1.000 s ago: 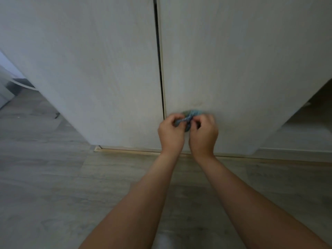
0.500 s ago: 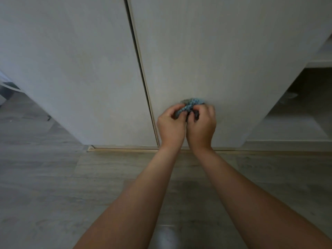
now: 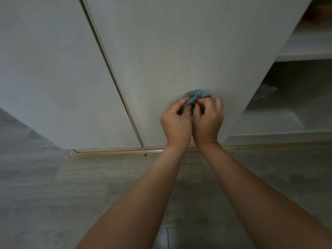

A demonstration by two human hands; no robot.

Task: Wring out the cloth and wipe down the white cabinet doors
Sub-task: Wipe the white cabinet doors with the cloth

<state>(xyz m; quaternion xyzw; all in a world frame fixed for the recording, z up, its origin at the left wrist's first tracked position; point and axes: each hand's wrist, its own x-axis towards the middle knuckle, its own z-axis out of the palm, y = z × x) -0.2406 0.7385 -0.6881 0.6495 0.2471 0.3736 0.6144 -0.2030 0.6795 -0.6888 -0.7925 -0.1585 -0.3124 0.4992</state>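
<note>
Grey wood-look floor (image 3: 53,194) nearest, two bare forearms reaching forward over it. Left hand (image 3: 175,121) and right hand (image 3: 208,119) side by side, fingers curled, both gripping a bunched blue cloth (image 3: 195,97). Cloth in front of the right white cabinet door (image 3: 179,51), low down. Left door (image 3: 50,69) beside it. Open shelves (image 3: 296,56) at far right.

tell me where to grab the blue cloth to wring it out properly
Grip the blue cloth at its two opposite ends, one hand from each side. It is bunched into a small wad between the left hand and right hand, so both already pinch it close together; spread them apart to twist.
</note>
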